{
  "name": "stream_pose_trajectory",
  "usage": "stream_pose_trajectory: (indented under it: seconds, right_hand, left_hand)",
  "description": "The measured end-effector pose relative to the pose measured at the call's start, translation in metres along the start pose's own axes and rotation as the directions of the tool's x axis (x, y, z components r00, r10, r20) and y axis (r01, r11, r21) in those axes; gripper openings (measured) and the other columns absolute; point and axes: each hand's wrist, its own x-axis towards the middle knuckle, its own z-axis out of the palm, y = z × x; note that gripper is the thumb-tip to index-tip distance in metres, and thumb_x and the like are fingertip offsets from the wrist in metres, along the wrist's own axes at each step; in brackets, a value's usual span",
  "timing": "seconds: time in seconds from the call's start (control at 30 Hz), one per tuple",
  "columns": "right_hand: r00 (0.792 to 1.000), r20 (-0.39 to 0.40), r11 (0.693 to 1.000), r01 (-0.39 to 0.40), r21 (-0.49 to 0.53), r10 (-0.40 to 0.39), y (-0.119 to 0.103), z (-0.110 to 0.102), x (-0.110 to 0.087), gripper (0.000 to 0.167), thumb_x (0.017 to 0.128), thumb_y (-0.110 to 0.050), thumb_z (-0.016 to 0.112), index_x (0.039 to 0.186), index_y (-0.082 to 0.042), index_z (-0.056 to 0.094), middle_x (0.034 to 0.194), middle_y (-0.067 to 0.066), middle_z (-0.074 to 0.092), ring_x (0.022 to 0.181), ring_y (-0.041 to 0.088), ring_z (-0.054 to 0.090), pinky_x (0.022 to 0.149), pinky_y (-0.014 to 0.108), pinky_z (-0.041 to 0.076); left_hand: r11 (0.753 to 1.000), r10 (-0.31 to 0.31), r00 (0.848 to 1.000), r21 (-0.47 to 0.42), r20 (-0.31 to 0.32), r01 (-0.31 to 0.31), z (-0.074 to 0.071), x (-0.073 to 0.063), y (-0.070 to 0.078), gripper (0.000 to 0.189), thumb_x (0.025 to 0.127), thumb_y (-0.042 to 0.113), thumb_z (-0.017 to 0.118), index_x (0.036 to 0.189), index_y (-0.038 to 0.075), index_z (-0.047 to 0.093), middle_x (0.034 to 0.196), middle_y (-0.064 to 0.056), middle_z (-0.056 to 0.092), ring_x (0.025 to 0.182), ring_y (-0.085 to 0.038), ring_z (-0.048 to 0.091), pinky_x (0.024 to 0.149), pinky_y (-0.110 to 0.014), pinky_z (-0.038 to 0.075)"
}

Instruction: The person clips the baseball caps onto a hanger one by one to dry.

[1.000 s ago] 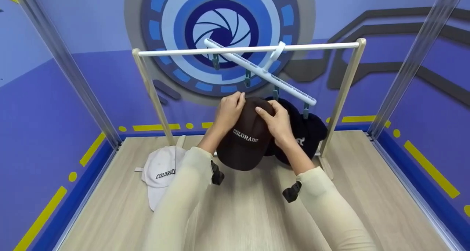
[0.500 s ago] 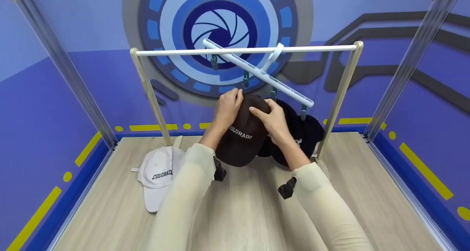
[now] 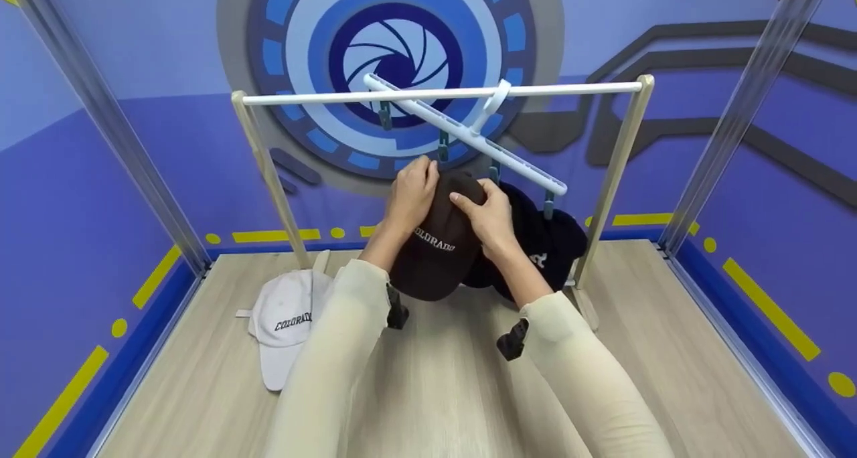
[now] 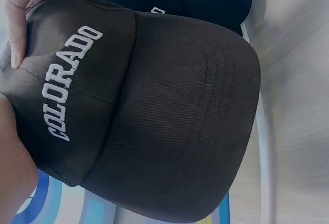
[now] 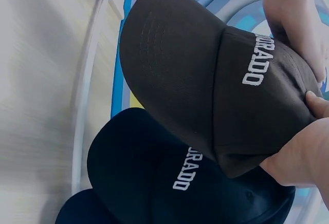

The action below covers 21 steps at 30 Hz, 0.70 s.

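A dark brown baseball cap (image 3: pixel 428 264) lettered COLORADO hangs brim down between both hands, below a pale blue hanger (image 3: pixel 462 133). The left hand (image 3: pixel 410 193) grips the cap's upper left side, its curled fingertips close to a green clip (image 3: pixel 443 146); whether they touch the clip cannot be seen. The right hand (image 3: pixel 492 217) pinches the crown from the right, thumb in front and fingers behind. In the right wrist view, the right hand (image 5: pixel 303 154) holds the cap's edge, and a navy cap (image 5: pixel 154 167) hangs beside it. Another dark cap (image 3: pixel 566 244) hangs under the rightmost clip (image 3: pixel 549 205).
The hanger hooks onto a white rail (image 3: pixel 301 99) between wooden posts (image 3: pixel 612 183). A further clip (image 3: pixel 385 115) dangles at its far left end. A light grey cap (image 3: pixel 284 311) lies on the wooden table (image 3: pixel 428 391), left of the left forearm. A patterned wall (image 3: pixel 167 150) stands behind.
The brown cap and both hands have shifted slightly left and up, nearer the second clip. The grip of both hands looks the same. The view has also drifted a little.
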Motion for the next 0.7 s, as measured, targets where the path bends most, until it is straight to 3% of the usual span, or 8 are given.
stream_pose_trajectory:
  seconds: [0.13,0.3,0.47,0.7]
  right_hand:
    - [0.999,0.014,0.998,0.042,-0.041,-0.041,0.001,-0.004,0.000,0.022,0.094,-0.019,0.076,0.108,-0.006,0.065,0.104,0.009,0.064,0.092,0.023,0.062,0.076,0.033,0.051]
    - [0.995,0.023,0.993,0.096,-0.072,-0.094,0.001,-0.009,-0.001,0.021,0.093,-0.021,0.076,0.106,-0.008,0.065,0.104,0.008,0.066,0.091,0.022,0.063,0.075,0.033,0.051]
    - [0.993,0.024,0.992,0.116,-0.059,-0.114,0.003,-0.009,-0.002,0.024,0.093,-0.022,0.077,0.107,-0.007,0.066,0.105,0.009,0.066,0.091,0.022,0.063,0.075,0.032,0.052]
    - [0.991,0.033,0.988,0.132,-0.082,-0.130,0.006,-0.009,-0.003,0.020,0.092,-0.023,0.077,0.104,-0.011,0.066,0.103,0.006,0.067,0.090,0.021,0.065,0.074,0.033,0.053]
  left_hand:
    - [0.993,-0.070,0.997,-0.093,0.009,0.071,0.002,0.005,0.004,0.024,0.107,0.019,0.046,0.119,0.002,0.056,0.113,-0.014,0.061,0.103,-0.030,0.061,0.090,-0.044,0.050]
    - [0.967,-0.146,0.988,-0.202,0.049,0.153,0.004,0.012,0.010,0.043,0.106,0.020,0.047,0.143,0.000,0.043,0.142,-0.020,0.049,0.128,-0.032,0.052,0.106,-0.043,0.042]
    - [0.942,-0.163,0.983,-0.285,0.080,0.179,0.004,0.017,0.014,0.049,0.107,0.021,0.047,0.151,0.002,0.037,0.146,-0.017,0.049,0.133,-0.030,0.049,0.111,-0.038,0.039]
    - [0.866,-0.129,0.987,-0.474,0.095,0.159,0.000,0.021,0.019,0.052,0.108,0.022,0.048,0.154,0.002,0.036,0.152,-0.017,0.049,0.137,-0.029,0.049,0.109,-0.031,0.042]
